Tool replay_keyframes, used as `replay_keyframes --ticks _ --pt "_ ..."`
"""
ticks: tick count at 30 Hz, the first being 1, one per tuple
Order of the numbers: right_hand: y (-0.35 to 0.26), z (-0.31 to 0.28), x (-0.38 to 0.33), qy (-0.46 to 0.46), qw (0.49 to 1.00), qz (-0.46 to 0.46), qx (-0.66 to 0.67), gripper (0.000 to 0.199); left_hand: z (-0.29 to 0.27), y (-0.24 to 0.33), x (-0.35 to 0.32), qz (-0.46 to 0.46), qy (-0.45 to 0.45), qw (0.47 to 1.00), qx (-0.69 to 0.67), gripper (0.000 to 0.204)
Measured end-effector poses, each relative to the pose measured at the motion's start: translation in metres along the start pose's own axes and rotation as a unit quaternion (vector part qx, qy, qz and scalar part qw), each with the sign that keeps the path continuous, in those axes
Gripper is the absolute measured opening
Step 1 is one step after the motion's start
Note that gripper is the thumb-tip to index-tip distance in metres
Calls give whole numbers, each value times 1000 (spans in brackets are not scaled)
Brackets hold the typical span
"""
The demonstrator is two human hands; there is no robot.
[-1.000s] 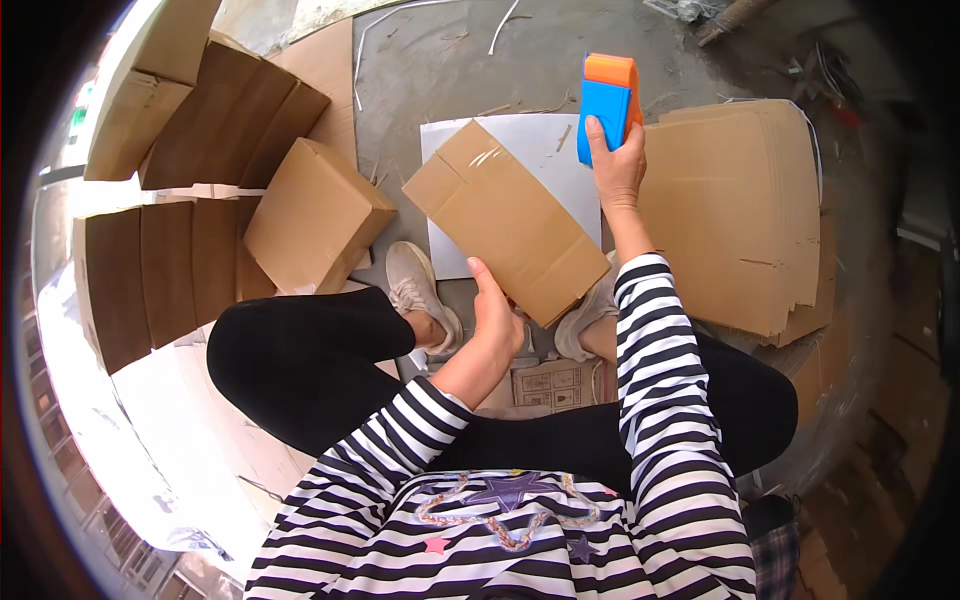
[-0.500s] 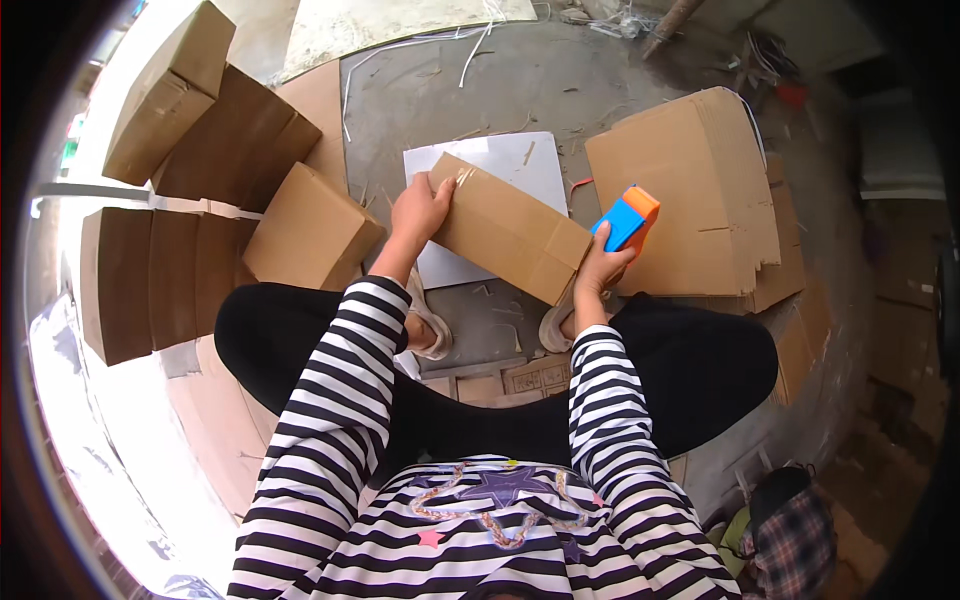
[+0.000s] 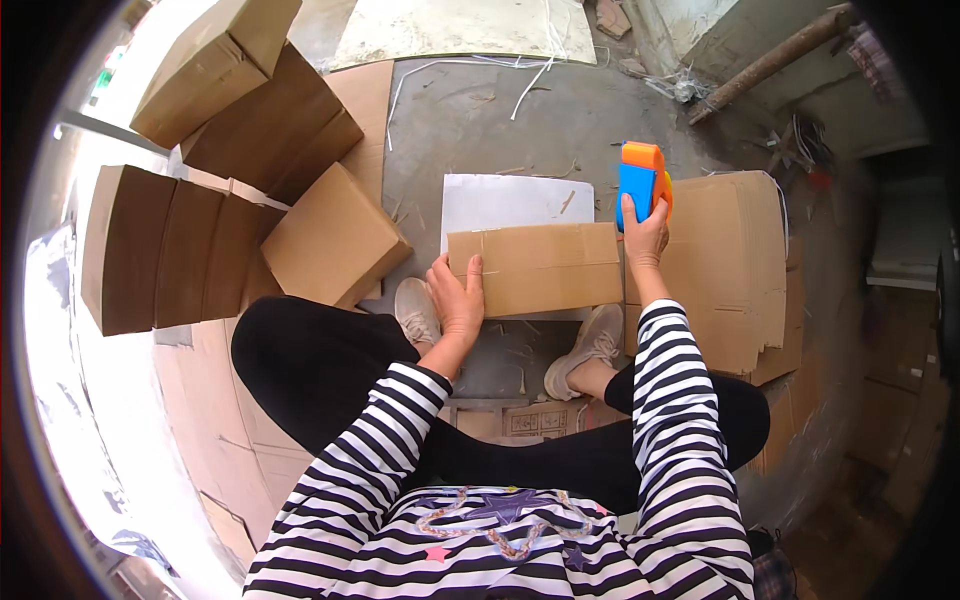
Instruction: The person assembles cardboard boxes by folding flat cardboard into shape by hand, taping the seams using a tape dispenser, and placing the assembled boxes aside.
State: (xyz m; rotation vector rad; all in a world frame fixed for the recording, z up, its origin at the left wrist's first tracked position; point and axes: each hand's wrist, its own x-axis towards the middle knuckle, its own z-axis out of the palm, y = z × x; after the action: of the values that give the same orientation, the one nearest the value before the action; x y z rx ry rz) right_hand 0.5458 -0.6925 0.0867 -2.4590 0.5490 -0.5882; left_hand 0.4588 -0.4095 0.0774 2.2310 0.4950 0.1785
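Between my feet a closed cardboard box point(image 3: 545, 270) lies nearly straight across, over a white sheet point(image 3: 515, 195). My left hand point(image 3: 460, 295) grips its left end, the thumb on the top face and the other fingers at the side. Wrapped round a blue and orange tape dispenser point(image 3: 640, 180), my right hand point(image 3: 648, 238) holds it just beyond the box's right end. The dispenser is raised over the edge of a stack of flat cardboard point(image 3: 720, 270).
Several cardboard boxes stand at the left, one point(image 3: 335, 235) close to my left knee. A pale board point(image 3: 465, 30) and white straps point(image 3: 535, 90) lie on the far floor. A wooden pole point(image 3: 770, 60) slants at the far right.
The box has turned from slanting to nearly level across my front. My left hand has come lower and nearer with it. My right hand has moved farther out, the dispenser now upright.
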Motion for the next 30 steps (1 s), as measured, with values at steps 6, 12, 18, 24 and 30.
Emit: replay_keyframes --ticks 6,12,18,24,30 --pt "-77 -105 3 -242 955 -121 121 51 -8 -7 3 -2 1 1000 13 55" --pt "-121 -183 -48 -498 845 -51 187 52 -83 88 31 72 -264 893 -356 39" --pt "-145 -181 -67 -542 823 -97 141 54 -108 102 14 72 -393 817 -416 33" --pt "-156 -173 -64 -559 811 -113 126 54 -106 91 9 98 -320 843 -420 25" --pt "-167 -152 -61 -603 791 -75 76 56 -91 60 5 101 -225 903 -351 19"
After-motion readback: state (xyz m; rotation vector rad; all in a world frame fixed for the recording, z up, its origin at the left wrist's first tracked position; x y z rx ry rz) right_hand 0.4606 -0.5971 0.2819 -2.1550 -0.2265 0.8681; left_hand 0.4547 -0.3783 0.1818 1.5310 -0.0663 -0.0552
